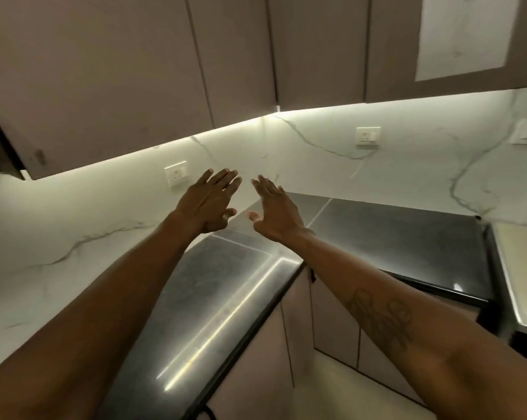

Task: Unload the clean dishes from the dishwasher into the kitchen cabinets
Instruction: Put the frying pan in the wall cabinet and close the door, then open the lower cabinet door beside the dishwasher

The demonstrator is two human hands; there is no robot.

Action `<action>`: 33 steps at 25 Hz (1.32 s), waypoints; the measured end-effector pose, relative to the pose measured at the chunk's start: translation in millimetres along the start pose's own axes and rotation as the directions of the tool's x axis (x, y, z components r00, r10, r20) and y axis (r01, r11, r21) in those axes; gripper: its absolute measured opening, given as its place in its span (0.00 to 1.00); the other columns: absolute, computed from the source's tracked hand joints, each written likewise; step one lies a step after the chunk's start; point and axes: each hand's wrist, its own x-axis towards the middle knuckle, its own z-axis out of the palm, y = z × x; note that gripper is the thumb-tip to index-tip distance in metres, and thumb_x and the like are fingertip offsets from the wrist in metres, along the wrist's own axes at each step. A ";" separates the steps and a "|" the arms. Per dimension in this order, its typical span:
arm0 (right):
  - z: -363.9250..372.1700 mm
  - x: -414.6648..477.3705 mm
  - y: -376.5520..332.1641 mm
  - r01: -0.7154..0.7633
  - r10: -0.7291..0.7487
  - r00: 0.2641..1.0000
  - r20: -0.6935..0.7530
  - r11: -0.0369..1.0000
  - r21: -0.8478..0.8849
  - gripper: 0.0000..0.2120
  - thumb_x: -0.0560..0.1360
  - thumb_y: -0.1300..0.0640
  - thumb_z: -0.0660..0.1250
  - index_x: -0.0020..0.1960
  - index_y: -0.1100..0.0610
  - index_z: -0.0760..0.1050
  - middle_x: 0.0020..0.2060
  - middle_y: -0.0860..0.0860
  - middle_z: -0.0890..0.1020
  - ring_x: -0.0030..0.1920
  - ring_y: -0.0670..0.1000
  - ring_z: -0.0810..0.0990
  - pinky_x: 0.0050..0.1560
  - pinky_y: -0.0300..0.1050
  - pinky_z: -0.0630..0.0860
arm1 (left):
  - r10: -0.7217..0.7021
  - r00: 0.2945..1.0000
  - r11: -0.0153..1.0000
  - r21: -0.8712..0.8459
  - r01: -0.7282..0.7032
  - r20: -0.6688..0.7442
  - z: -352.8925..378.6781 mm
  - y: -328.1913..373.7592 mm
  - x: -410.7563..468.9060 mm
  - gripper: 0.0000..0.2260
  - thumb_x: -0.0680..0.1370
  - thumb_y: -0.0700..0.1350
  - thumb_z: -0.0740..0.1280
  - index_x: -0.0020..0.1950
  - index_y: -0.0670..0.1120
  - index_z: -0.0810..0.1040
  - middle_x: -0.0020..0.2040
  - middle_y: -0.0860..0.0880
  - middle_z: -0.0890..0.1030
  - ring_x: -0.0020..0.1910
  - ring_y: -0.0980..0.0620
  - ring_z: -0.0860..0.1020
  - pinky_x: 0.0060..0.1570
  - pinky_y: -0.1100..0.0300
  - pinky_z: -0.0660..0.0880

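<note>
One head cam, wide-angle, faces fwd into countertop (225, 298) corner w/ upper cabinets (104, 71) overhead; seems rolled, fairly near.

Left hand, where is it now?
Head view, centre: left hand hovers open over the dark countertop corner, beside the right hand, just right of a wall socket.

Upper cabinets (104, 71) cropped at top, countertop (225, 298) cropped at bottom

No readable text, labels, brands or numbers show on any surface here
</note>
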 end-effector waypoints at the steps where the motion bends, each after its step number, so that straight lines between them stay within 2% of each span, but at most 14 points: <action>1: -10.6 -7.5 18.6 -0.031 0.031 0.999 -0.012 0.999 -0.015 0.39 0.76 0.50 0.69 0.81 0.54 0.55 0.80 0.51 0.56 0.80 0.50 0.53 0.80 0.50 0.52 | 0.029 1.000 0.999 -0.017 -0.029 -0.002 2.9 19.0 12.6 0.35 0.80 0.59 0.62 0.81 0.46 0.54 0.81 0.46 0.54 0.80 0.47 0.52 0.78 0.48 0.49; 4: -35.8 -25.5 74.0 -0.124 0.123 0.992 -0.040 0.991 -0.041 0.40 0.75 0.49 0.69 0.81 0.53 0.55 0.80 0.51 0.56 0.80 0.50 0.54 0.79 0.49 0.52 | 0.098 0.995 0.992 -0.080 -0.099 -0.013 12.5 70.9 50.5 0.35 0.79 0.59 0.62 0.81 0.46 0.54 0.81 0.45 0.56 0.80 0.48 0.53 0.78 0.49 0.50; 9: -58.0 -51.1 177.6 -0.268 0.266 0.963 -0.053 0.962 -0.055 0.39 0.74 0.51 0.71 0.80 0.55 0.57 0.80 0.52 0.58 0.80 0.52 0.56 0.79 0.53 0.56 | 0.154 0.988 0.966 -0.208 -0.155 -0.023 31.6 158.4 124.2 0.35 0.80 0.58 0.62 0.81 0.46 0.53 0.81 0.47 0.54 0.80 0.49 0.51 0.78 0.50 0.49; 14: -71.5 -77.2 283.5 -0.430 0.426 0.902 -0.074 0.902 -0.042 0.40 0.74 0.52 0.71 0.80 0.56 0.56 0.80 0.53 0.58 0.80 0.52 0.54 0.79 0.51 0.52 | 0.211 0.977 0.922 -0.332 -0.197 0.005 65.7 238.9 185.4 0.35 0.79 0.58 0.64 0.81 0.46 0.55 0.81 0.48 0.55 0.80 0.50 0.52 0.78 0.52 0.50; 18: -81.0 -105.8 343.9 -0.529 0.527 0.848 -0.061 0.848 -0.029 0.39 0.74 0.53 0.71 0.80 0.56 0.58 0.80 0.53 0.59 0.79 0.53 0.57 0.79 0.52 0.56 | 0.222 0.974 0.884 -0.432 -0.179 0.051 94.5 294.6 219.4 0.36 0.79 0.58 0.64 0.81 0.47 0.54 0.81 0.48 0.54 0.80 0.51 0.52 0.78 0.51 0.50; 24: -60.2 -157.2 383.0 -0.677 0.676 0.733 -0.076 0.736 0.013 0.36 0.74 0.54 0.73 0.78 0.57 0.63 0.76 0.55 0.66 0.76 0.55 0.65 0.74 0.50 0.65 | 0.237 0.958 0.739 -0.670 -0.072 0.158 140.7 376.1 221.8 0.35 0.79 0.58 0.64 0.81 0.46 0.55 0.81 0.48 0.56 0.79 0.50 0.54 0.78 0.50 0.53; 28: -23.8 -189.2 391.9 -0.756 0.759 0.647 -0.070 0.651 0.065 0.31 0.73 0.55 0.73 0.74 0.59 0.68 0.70 0.56 0.75 0.70 0.56 0.74 0.69 0.48 0.71 | 0.141 0.941 0.571 -0.802 0.177 0.308 182.7 409.5 203.7 0.32 0.79 0.57 0.66 0.80 0.47 0.60 0.79 0.48 0.61 0.77 0.48 0.62 0.74 0.50 0.62; 33: 31.4 -200.0 401.6 -0.858 0.860 0.508 0.048 0.500 0.116 0.27 0.75 0.53 0.71 0.73 0.54 0.70 0.66 0.53 0.78 0.68 0.54 0.75 0.68 0.47 0.72 | 0.113 0.894 0.446 -0.826 0.344 0.433 238.8 421.7 187.9 0.27 0.79 0.54 0.67 0.76 0.49 0.67 0.74 0.47 0.71 0.68 0.42 0.73 0.65 0.48 0.72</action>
